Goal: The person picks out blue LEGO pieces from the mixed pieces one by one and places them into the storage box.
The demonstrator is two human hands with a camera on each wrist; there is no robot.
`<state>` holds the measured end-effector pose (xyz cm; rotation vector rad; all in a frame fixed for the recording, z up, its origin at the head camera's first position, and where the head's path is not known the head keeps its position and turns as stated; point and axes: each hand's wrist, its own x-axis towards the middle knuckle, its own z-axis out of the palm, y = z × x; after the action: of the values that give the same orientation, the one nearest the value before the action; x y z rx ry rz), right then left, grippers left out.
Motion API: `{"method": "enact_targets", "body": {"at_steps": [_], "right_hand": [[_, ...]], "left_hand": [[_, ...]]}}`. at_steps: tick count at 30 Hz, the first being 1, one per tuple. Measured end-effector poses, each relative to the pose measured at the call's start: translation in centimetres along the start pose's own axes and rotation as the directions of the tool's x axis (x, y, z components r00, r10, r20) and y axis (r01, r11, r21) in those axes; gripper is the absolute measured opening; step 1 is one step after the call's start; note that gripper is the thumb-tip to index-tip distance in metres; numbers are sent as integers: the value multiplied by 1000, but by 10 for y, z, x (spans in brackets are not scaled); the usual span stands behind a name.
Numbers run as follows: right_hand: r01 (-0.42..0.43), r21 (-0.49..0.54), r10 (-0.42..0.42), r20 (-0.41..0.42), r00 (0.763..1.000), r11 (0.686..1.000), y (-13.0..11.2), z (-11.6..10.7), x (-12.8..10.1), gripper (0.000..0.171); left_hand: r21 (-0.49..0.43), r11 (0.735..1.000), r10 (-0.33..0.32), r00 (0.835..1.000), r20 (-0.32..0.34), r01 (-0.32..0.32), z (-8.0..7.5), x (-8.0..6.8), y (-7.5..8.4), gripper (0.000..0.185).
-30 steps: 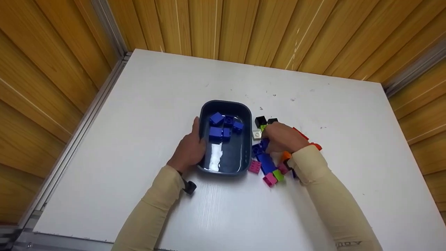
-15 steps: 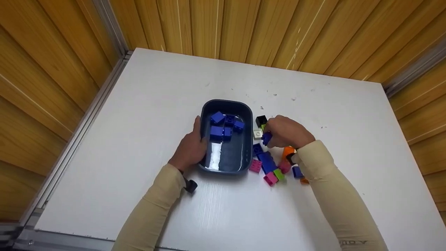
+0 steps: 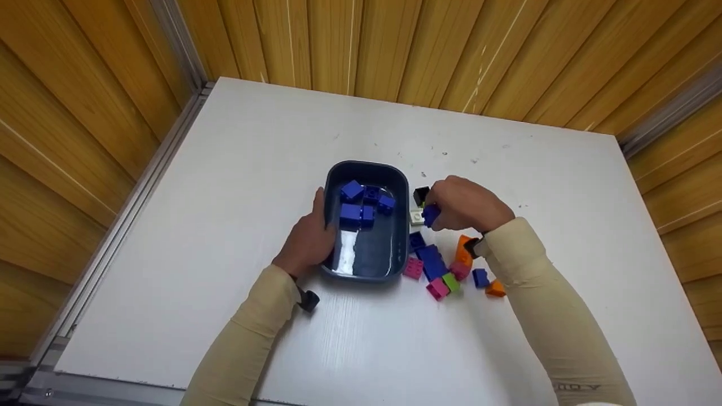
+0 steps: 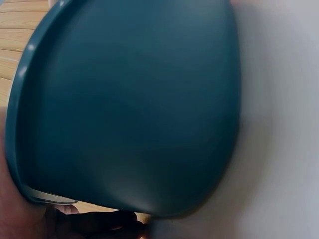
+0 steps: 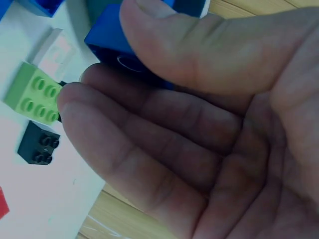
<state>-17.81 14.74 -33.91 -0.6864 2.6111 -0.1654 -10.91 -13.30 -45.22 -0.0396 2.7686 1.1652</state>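
Blue brick, in the head view, sits pinched between the thumb and fingers of the right hand, just off the 3 o'clock side of a dark container and right beside a white brick. At the container's 8 o'clock side the left hand is clamped on the rim, its thumb over the edge. More blue bricks lie inside, gathered toward 12 o'clock. A black brick lies outside at 2 o'clock; around 4 o'clock are loose blue bricks, pink bricks, a lime brick and orange bricks on the white table.

From the left wrist, the container's outer wall fills most of the frame, with part of the left hand against the rim at 8 o'clock.

From the right wrist, the held brick shows near 11 o'clock under the thumb; a green studded brick lies at 10 o'clock, and something red enters at 8 o'clock.
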Motion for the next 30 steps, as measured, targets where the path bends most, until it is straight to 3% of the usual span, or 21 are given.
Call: {"method": "enact_targets", "body": {"at_steps": [17, 30], "right_hand": [[105, -47, -107, -38, 994, 993, -23, -15, 10, 6], [141, -99, -146, -46, 988, 985, -39, -15, 21, 15]], "left_hand": [[-17, 1000, -20, 1000, -6, 19, 0, 0, 0, 75], [9, 1000, -7, 1000, -19, 7, 1, 1, 0, 77]]}}
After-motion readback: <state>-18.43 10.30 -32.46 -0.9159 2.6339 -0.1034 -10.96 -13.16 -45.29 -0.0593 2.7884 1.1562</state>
